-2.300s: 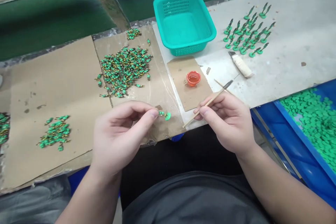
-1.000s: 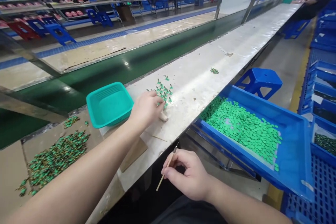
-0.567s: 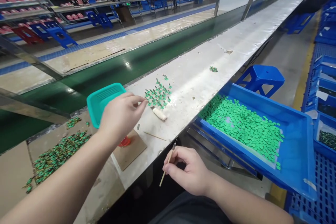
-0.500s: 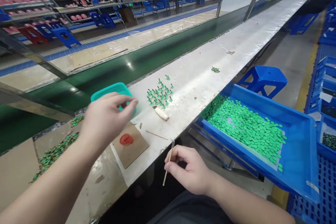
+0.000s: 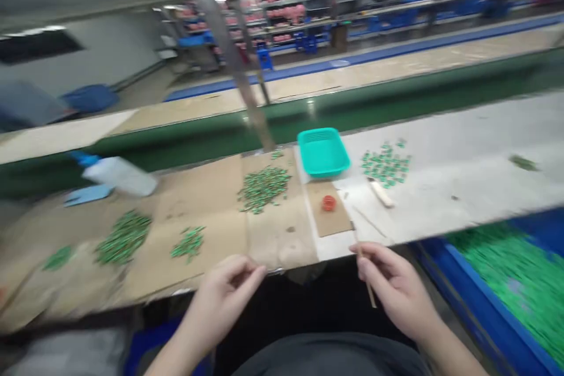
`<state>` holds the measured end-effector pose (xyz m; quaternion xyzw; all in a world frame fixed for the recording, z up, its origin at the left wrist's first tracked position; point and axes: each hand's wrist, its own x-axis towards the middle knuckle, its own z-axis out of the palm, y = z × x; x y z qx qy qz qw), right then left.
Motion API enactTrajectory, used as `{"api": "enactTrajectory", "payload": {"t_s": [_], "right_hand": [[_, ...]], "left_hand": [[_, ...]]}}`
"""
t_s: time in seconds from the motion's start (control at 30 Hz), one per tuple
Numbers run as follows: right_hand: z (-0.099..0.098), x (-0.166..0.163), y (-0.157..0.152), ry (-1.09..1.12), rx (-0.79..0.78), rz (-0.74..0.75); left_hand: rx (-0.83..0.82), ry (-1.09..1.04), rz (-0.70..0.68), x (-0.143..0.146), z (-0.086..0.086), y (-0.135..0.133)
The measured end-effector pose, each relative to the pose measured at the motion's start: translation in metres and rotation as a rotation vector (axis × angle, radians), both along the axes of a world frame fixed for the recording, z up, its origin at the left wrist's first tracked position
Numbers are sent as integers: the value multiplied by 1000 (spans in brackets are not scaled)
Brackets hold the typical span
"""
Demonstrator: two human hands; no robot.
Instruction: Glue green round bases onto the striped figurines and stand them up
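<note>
The person's right hand pinches a thin wooden stick between the thumb and fingers. The stick leans over, and its far tip sits just by a brown card. A small red cup sits on that card. The left hand is curled up, close to the near edge of a cardboard sheet. It is too blurry to see if those fingers hold anything. Piles of small green pieces lie on the cardboard, farther off from that hand.
</note>
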<state>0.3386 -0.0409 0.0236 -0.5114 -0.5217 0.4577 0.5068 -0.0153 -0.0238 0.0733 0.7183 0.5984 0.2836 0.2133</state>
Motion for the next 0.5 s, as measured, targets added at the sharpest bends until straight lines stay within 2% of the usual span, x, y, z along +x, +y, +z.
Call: {"api": "enactTrajectory", "payload": {"t_s": [0.07,0.13,0.23,0.37,0.5], "right_hand": [[-6,-3,2,-54,-17,-14],[-8,-8,7,-77,39,86],[-4,-19,15,-112,104,122],[7,-36,24,-260,165,191],[11,-48,30,-280,198,224]], "left_hand": [[-67,12,99,-18,-15,-26],[-118,26,202,-38,-29,-45],[-161,55,359,-74,-44,-56],[-122,147,600,-135,-47,-39],[-45,316,799,-204,-29,5]]}}
